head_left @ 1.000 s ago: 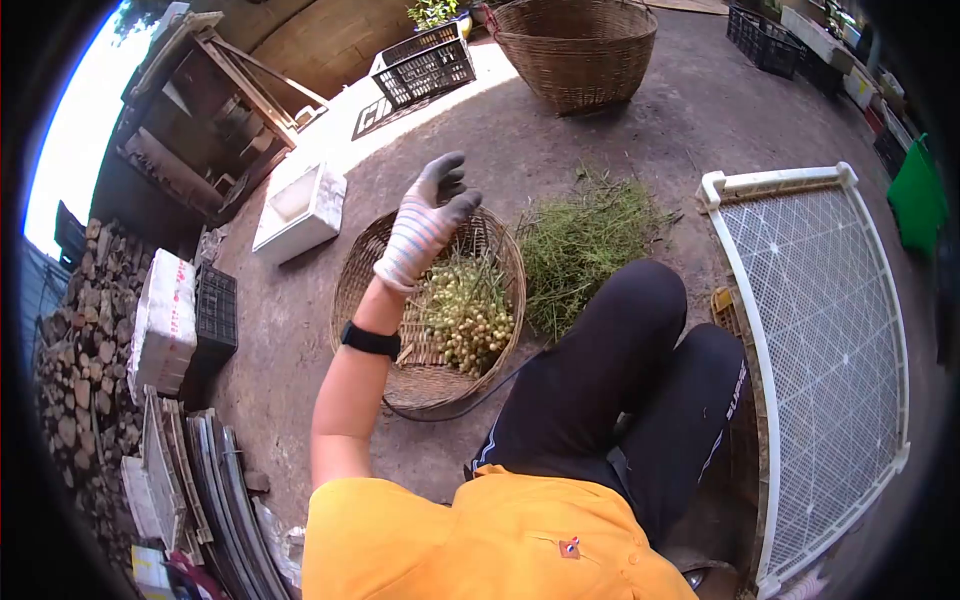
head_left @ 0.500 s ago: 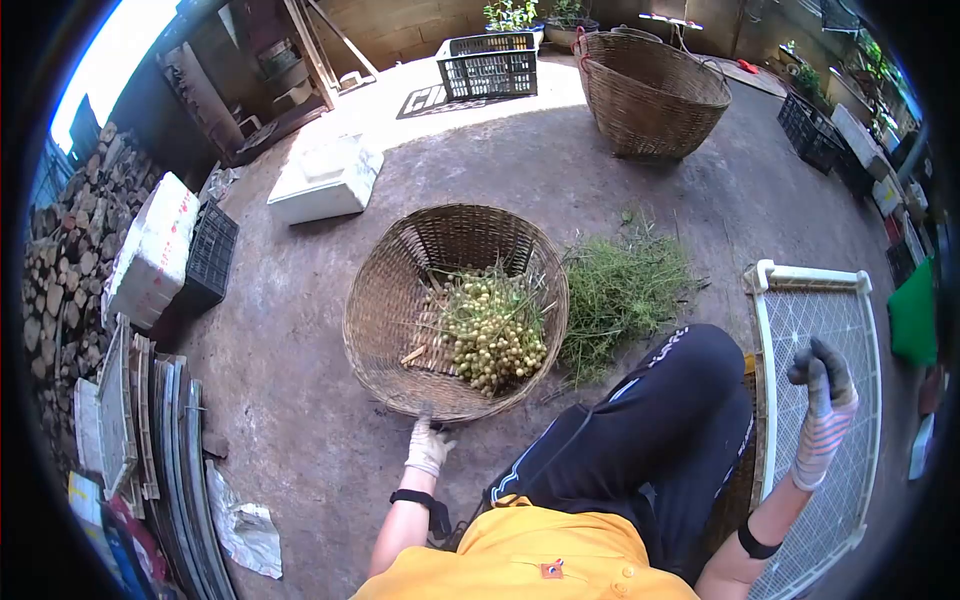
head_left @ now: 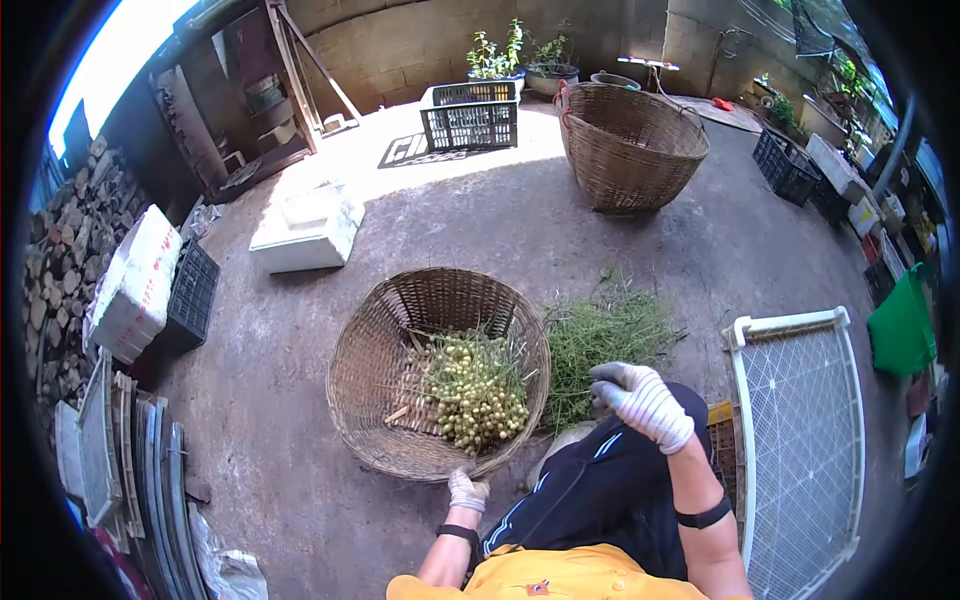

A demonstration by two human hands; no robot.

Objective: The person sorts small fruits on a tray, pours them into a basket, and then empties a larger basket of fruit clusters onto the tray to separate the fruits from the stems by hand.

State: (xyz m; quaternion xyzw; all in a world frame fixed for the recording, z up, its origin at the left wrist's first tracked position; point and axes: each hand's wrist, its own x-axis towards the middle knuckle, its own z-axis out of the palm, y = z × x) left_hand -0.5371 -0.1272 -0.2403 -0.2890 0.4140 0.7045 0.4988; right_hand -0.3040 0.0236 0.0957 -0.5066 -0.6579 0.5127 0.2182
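Observation:
A woven basket [head_left: 365, 420] stands on the floor in front of me, tilted a little, with a bunch of small round yellow-green fruits [head_left: 475, 400] on stems inside. My gloved left hand [head_left: 467, 492] grips its near rim, the fingertips partly hidden. My gloved right hand [head_left: 640, 405] is raised above my right knee, its fingers bent and partly spread, with nothing visible in it. A heap of green stems [head_left: 610, 335] lies just right of the basket, beyond my right hand.
A white mesh rack [head_left: 805, 440] is at my right, with a green tub [head_left: 900, 325] beyond. Farther off are a large basket [head_left: 635, 150], a black crate [head_left: 470, 125] and a foam box [head_left: 308, 235]. Metal strips [head_left: 165, 490] lie at the left.
My right hand has moved left from over the white rack to above my knee. My left hand has shifted right along the basket rim. The view has tilted up slightly.

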